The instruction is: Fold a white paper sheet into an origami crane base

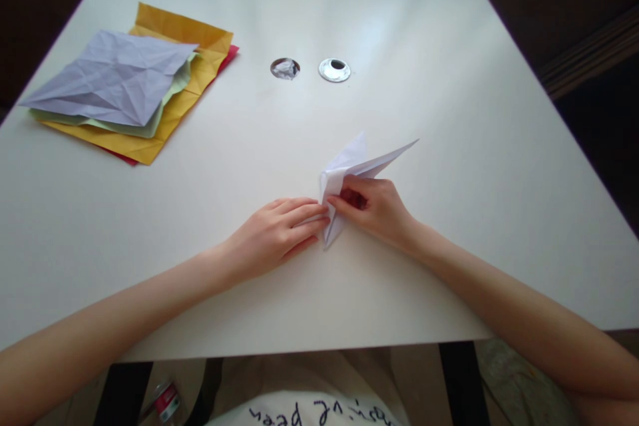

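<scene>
A folded sheet of white paper (349, 163) stands near the middle of the table, with pointed flaps spreading upward and to the right and a narrow tip pointing toward me. My right hand (377, 210) pinches its right side between thumb and fingers. At the lower left edge of the paper, the long fingers of my left hand (282, 229) are close together and hold it, with a thin white strip showing between them. The fingertips of both hands nearly meet there. Part of the fold is hidden behind my fingers.
On the left of the white table (239, 319) lies a stack of creased papers: lilac-white (124, 76), pale green, yellow (187, 100) and red. Two round holes (285, 68) sit behind my hands, one with a silvery ring (334, 70). A labelled bottle (167, 403) is below the table.
</scene>
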Available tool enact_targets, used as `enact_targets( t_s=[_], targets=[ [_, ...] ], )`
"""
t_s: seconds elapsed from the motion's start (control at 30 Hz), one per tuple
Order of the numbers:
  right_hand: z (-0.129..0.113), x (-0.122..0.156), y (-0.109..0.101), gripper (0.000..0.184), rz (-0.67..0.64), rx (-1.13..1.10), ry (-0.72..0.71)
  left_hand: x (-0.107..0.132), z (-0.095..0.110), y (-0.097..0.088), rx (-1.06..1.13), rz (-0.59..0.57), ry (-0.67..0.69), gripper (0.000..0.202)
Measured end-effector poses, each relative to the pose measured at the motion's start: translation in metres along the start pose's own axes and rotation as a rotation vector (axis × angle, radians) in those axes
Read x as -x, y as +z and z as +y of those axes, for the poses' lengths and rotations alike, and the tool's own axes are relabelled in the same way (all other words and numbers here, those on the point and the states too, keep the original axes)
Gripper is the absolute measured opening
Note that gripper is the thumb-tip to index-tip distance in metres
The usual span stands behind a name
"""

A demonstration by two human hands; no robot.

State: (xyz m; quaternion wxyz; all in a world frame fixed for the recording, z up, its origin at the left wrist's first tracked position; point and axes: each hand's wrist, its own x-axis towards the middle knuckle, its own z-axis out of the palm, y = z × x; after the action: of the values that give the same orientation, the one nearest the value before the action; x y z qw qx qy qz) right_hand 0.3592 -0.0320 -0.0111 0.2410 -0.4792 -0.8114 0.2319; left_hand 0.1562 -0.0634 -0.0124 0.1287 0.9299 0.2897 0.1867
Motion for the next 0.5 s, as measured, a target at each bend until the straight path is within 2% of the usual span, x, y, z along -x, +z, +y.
enact_targets(
  t_s=[0.33, 0.5],
  targets=[
    [0.0012, -0.0024, -0.0024, 0.017, -0.066, -0.016, 0.012, 0.0067, -0.0018, 0.0012, -0.125, -0.053, 0.157, 0.033],
    [0.0052, -0.0041, -0.0054, 0.012, -0.096, -0.054, -0.038, 0.005, 0.0004, -0.0003, -0.084, -0.067, 0.146, 0.031]
  ],
)
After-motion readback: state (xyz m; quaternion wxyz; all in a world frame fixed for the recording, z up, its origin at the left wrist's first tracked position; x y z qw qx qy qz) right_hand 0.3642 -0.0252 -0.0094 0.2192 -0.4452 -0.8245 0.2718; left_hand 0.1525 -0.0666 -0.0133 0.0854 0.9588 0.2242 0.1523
